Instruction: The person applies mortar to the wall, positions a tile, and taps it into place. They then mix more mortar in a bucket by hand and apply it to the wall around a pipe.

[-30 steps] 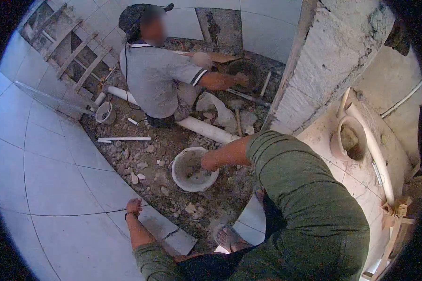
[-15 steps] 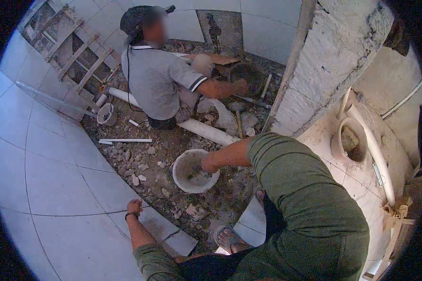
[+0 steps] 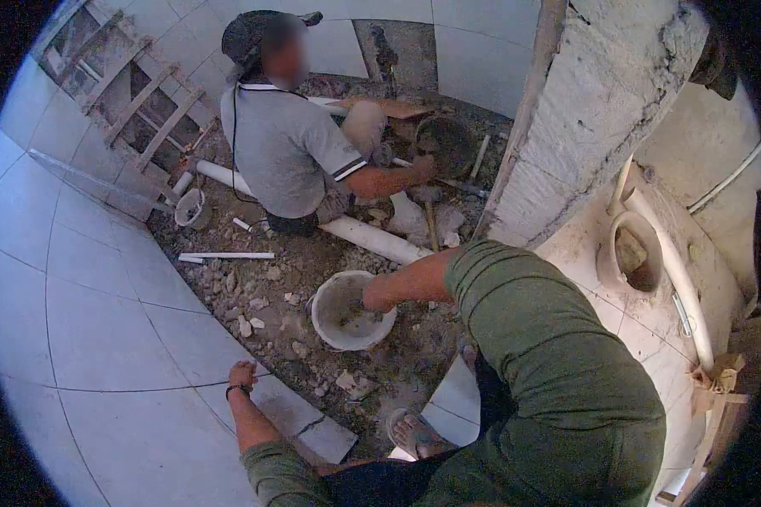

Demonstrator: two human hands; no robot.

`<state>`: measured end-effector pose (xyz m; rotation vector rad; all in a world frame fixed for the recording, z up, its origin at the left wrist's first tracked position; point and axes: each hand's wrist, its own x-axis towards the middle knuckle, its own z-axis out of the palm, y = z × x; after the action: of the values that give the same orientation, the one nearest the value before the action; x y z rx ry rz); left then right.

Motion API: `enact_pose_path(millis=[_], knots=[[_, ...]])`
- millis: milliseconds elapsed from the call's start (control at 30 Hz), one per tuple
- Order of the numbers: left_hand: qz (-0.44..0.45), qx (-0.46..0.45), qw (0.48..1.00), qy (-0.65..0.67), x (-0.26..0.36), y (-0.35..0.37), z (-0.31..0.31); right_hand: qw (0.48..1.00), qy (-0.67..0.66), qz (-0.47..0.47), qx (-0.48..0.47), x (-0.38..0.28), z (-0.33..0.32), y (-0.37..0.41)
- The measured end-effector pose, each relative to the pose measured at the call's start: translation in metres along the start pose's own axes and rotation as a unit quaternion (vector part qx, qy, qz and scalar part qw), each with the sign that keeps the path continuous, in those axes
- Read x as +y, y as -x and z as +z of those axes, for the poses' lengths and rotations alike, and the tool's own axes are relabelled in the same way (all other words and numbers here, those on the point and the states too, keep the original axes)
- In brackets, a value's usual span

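My right hand (image 3: pixel 375 297) reaches over the rim of a white bucket (image 3: pixel 330 325) that stands on the rubble and holds grey mortar. Its fingers dip inside the bucket and are hidden. My left hand (image 3: pixel 243 373) rests as a loose fist on the edge of the white floor tiles (image 3: pixel 127 355), with a dark band on its wrist. My foot in a sandal (image 3: pixel 414 433) stands on broken tile near the rubble.
A co-worker in a grey shirt (image 3: pixel 283 144) squats across the rubble pit, one hand near a dark pan (image 3: pixel 446 139). A white pipe (image 3: pixel 372 238) lies between us. A wooden ladder (image 3: pixel 135 93), a small pail (image 3: pixel 190 207), a concrete pillar (image 3: pixel 592 110) and a squat toilet (image 3: pixel 630 253) surround the pit.
The co-worker has drawn the arm back from the dark pan and lowered it. My hands and the bucket have barely moved.
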<state>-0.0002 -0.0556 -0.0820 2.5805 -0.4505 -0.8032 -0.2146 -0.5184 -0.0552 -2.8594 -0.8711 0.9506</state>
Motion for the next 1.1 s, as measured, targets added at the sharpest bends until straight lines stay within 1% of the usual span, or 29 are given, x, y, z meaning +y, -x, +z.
enact_pose_path(millis=[33,67,133,200,233,300,433,533,600,633,700,733,767,867,900,1000,1033,1067,1100], knots=[[0.047,-0.002,0.999,-0.024,-0.004,-0.002,0.0,1.0,0.01,-0.003,-0.003,0.0,-0.001,0.0],[0.048,0.005,0.999,-0.004,-0.007,-0.003,0.003,1.0,0.005,0.011,-0.009,-0.001,-0.002,0.001],[-0.035,0.013,0.997,0.061,0.015,0.006,0.003,0.999,-0.007,0.04,-0.02,-0.008,-0.004,0.002],[-0.199,0.015,0.968,0.149,0.052,0.02,-0.002,0.999,0.028,0.033,0.01,-0.003,0.013,-0.011],[-0.192,0.02,0.971,0.144,0.061,0.026,-0.003,0.998,0.046,0.03,0.025,-0.002,0.016,-0.012],[-0.178,0.032,0.974,0.133,0.072,0.033,-0.005,0.999,0.021,0.025,0.016,0.0,0.011,-0.008],[-0.185,0.029,0.969,0.164,0.07,0.031,-0.004,0.999,-0.034,0.031,0.009,-0.008,-0.013,0.015],[-0.203,0.036,0.965,0.161,0.083,0.038,-0.005,0.997,-0.057,0.034,0.041,-0.001,0.005,-0.003],[-0.218,0.042,0.96,0.169,0.093,0.043,-0.006,0.999,-0.009,-0.003,0.035,0.001,0.011,-0.008],[-0.203,0.041,0.966,0.156,0.082,0.038,-0.005,0.999,0.016,-0.021,0.033,0.002,0.011,-0.007],[-0.172,0.038,0.976,0.128,0.039,0.014,0.002,0.999,-0.01,-0.019,0.043,0.004,0.014,-0.007],[-0.067,0.02,0.996,0.055,0.003,-0.003,0.006,0.998,-0.023,-0.019,0.048,0.004,0.015,-0.007],[-0.038,0.01,0.999,0.029,-0.008,-0.007,0.005,0.999,-0.025,-0.017,0.038,0.004,0.013,-0.006],[-0.2,0.022,0.973,0.112,0.064,0.027,-0.001,0.999,-0.029,-0.004,0.017,0.003,0.012,-0.006],[-0.226,0.032,0.966,0.125,0.082,0.036,-0.003,0.999,-0.029,0.006,0.015,0.003,0.016,-0.01],[-0.22,0.011,0.97,0.102,0.06,0.024,0.0,0.999,-0.033,0.026,0.017,0.004,0.023,-0.013],[-0.096,0.004,0.995,-0.004,0.037,0.015,0.001,0.999,-0.034,0.031,0.019,0.004,0.022,-0.011],[0.03,-0.002,0.994,-0.11,0.006,0.003,0.002,0.999,-0.023,0.021,0.028,0.005,0.023,-0.012],[0.043,-0.007,0.992,-0.116,0.01,0.005,0.001,0.999,-0.012,0.01,0.036,0.005,0.023,-0.013]])
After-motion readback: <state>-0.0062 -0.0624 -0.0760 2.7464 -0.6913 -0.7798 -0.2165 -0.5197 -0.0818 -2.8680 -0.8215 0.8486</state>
